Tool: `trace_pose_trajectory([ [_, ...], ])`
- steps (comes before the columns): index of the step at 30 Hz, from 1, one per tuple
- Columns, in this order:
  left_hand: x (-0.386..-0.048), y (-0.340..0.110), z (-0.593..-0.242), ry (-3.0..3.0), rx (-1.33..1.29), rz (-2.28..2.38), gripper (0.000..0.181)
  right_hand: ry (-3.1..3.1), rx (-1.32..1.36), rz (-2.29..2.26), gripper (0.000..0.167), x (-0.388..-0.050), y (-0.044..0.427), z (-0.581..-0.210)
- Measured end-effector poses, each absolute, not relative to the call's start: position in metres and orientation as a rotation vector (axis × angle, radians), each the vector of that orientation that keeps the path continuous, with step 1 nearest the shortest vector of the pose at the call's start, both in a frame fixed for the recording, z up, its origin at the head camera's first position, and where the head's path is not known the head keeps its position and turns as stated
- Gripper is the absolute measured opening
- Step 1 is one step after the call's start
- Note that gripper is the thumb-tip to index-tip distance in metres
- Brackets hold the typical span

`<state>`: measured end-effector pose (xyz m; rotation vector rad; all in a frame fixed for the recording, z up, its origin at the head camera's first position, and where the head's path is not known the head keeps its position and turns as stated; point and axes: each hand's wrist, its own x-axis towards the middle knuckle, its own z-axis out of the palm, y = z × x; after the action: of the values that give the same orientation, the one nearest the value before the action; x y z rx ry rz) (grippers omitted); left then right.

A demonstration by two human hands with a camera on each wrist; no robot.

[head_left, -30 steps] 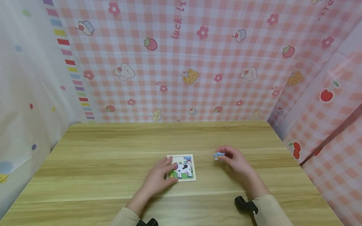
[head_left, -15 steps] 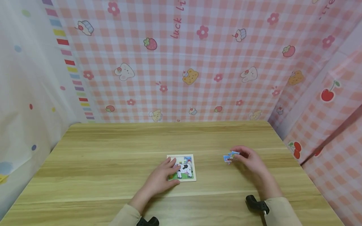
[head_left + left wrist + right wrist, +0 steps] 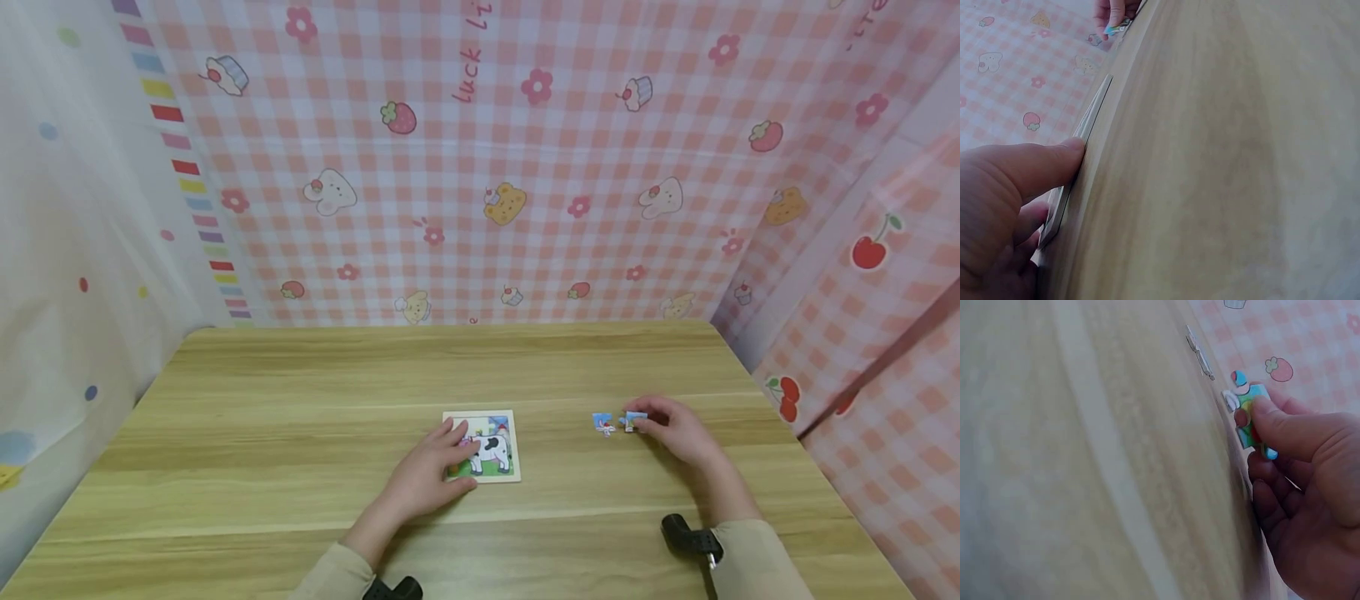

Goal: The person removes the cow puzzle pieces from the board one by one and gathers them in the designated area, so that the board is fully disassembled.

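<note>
A square puzzle board with a pale frame (image 3: 516, 454) and a black-and-white cow picture lies flat on the table. My left hand (image 3: 423, 473) rests over its left side, fingers spread and partly hiding the picture. In the left wrist view, the left thumb (image 3: 1041, 165) touches the board's edge (image 3: 1094, 115). My right hand (image 3: 682, 433) pinches a small blue puzzle piece (image 3: 635, 417) between thumb and fingers; the right wrist view shows that piece (image 3: 1254, 403) with green and yellow on it. Just left of it, another blue-and-white piece (image 3: 602, 423) lies on the table.
The wood-grain table (image 3: 300, 375) extends around the board and pieces. A pink checked cloth (image 3: 480, 167) hangs behind, with a white dotted cloth (image 3: 67, 250) at the left. Black devices (image 3: 690, 537) are strapped to both wrists.
My right hand has moved right; one piece now lies apart on the table while the other stays in its fingers. My left hand has shifted slightly right over the board.
</note>
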<state>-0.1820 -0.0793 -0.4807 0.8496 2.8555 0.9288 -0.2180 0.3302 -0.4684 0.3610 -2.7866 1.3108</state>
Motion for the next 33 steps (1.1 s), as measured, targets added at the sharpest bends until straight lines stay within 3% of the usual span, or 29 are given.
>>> trace_pose_trajectory([
  [14,-0.1829,-0.0792,-0.4835,2.865,0.841,0.97,0.052,-2.796,0.382,1.04,0.015,-0.2239,0.3278,-0.4747],
  [33,-0.18,-0.0786,-0.4796,2.856,0.835,1.003,0.05,-2.834,0.316,1.02,0.013,-0.2252,0.3264,-0.4759],
])
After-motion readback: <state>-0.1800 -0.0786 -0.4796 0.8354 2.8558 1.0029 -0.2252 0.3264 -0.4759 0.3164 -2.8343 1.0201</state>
